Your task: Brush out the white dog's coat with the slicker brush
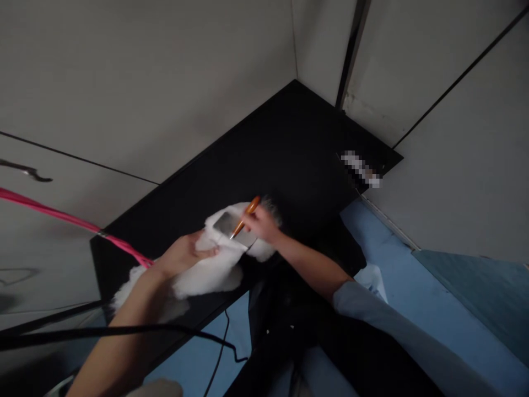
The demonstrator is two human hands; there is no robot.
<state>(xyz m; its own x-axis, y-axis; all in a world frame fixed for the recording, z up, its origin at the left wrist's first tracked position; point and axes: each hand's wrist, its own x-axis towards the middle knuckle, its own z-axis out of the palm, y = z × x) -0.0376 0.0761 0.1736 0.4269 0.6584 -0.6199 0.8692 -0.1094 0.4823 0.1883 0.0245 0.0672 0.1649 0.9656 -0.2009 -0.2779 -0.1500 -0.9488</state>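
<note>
Pale walls [165, 71] border a black table [268, 149]. White fluffy material [215, 267] sits at its near side, seven o'clock from centre. The left hand [184, 253], forearm from eight o'clock, pinches its left edge between thumb and fingers. The right hand [262, 221], forearm from four o'clock, grips a wooden-handled tool [250, 207] slanting toward seven o'clock.

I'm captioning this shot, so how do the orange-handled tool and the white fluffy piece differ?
The orange-handled tool is slim and smooth; the white fluffy piece is broad and woolly. The right hand holds the tool at a slant, while the left hand holds the fluffy piece. Both are over the black table.
</note>
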